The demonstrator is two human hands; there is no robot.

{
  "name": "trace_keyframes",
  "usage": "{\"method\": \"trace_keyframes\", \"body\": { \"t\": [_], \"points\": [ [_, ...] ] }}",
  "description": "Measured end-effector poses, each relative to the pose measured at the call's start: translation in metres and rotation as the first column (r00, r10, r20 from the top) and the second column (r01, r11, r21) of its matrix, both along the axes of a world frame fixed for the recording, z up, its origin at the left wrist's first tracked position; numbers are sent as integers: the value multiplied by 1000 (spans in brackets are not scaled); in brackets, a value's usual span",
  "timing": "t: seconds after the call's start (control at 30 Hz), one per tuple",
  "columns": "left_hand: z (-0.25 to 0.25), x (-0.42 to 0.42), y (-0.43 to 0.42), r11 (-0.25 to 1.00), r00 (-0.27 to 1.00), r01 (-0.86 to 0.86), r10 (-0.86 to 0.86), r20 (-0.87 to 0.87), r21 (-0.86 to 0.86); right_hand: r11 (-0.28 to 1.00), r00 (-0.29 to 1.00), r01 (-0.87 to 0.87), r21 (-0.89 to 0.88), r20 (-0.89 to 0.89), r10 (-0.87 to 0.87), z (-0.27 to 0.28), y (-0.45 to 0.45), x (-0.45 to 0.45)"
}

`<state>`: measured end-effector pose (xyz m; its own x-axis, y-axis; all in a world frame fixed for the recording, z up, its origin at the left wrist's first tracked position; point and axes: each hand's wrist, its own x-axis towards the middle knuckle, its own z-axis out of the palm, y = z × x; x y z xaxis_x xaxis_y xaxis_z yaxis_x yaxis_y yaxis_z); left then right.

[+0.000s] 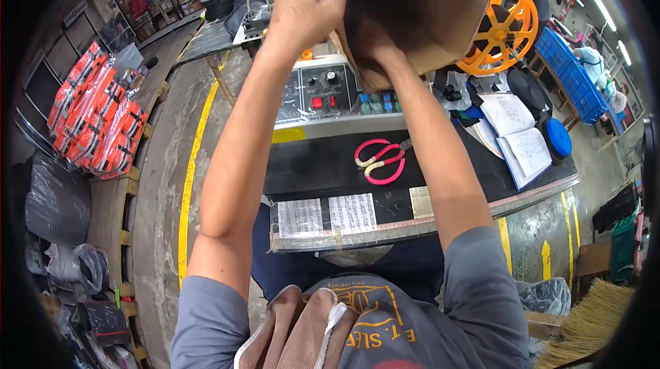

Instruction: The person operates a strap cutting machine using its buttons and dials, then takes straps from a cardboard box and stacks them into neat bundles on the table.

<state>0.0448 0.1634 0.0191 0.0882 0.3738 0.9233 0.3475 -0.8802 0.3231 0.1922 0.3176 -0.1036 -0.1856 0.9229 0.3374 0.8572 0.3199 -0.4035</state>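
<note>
A brown cardboard box (450,18) is held up at the top of the head view, its dark inside facing me. My left hand (302,4) grips the box's left edge, fingers closed round the cardboard. Inside the box is my right hand (375,42), in shadow, and its fingers cannot be made out. Below the box stands a machine with a control panel (324,90) bearing red switches and a knob. Pink-handled scissors (381,161) lie on the black work surface (309,163) between my forearms.
An orange reel (500,28) stands right of the box. An open notebook (517,132) and a blue roll (555,136) lie at the right. Paper labels (352,212) and a measuring tape (399,226) line the near edge. Orange wrapped packs (96,121) sit at the left.
</note>
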Motion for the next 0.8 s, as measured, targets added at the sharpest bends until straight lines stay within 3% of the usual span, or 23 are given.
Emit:
{"method": "trace_keyframes", "body": {
  "t": [0.07,0.13,0.2,0.27,0.3,0.4,0.43,0.53,0.6,0.67,0.7,0.8],
  "points": [
    [3,-8,0,978,994,106,-107,3,-180,999,996,-24,24,-80,26,-7,-2,-4],
    [10,-26,8,948,988,144,-154,-14,-283,1000,999,18,2,-51,-18,0,-1,-11],
    [10,-55,15,969,990,-76,46,-132,-234,999,997,35,3,-75,-35,9,1,-17],
    [11,-85,27,936,992,-92,57,-110,-340,1000,989,28,-2,-147,-28,9,-8,-19],
    [12,-88,26,926,995,-64,33,-89,-372,991,994,107,-80,9,-107,12,-13,-25],
    [7,-84,12,970,961,-144,89,-261,-197,995,998,20,98,60,-26,23,-36,-17],
    [5,-75,-2,936,984,-113,58,-170,-334,989,1000,14,149,11,-16,25,-42,-12],
    [4,-50,-41,901,997,-68,70,-10,-428,989,995,3,148,-95,11,19,-45,1],
    [-16,-45,-39,943,949,-314,314,-13,-109,995,980,36,90,-200,-17,25,-57,17],
    [-38,-35,-51,813,855,-518,504,124,267,996,958,84,26,-277,-73,33,-74,24],
    [-46,-32,-58,813,874,-483,468,126,325,993,952,107,47,-293,-88,29,-70,30],
    [-82,-18,-88,964,972,-231,234,-8,132,997,948,68,29,-313,-55,35,-92,51]
  ]
}}
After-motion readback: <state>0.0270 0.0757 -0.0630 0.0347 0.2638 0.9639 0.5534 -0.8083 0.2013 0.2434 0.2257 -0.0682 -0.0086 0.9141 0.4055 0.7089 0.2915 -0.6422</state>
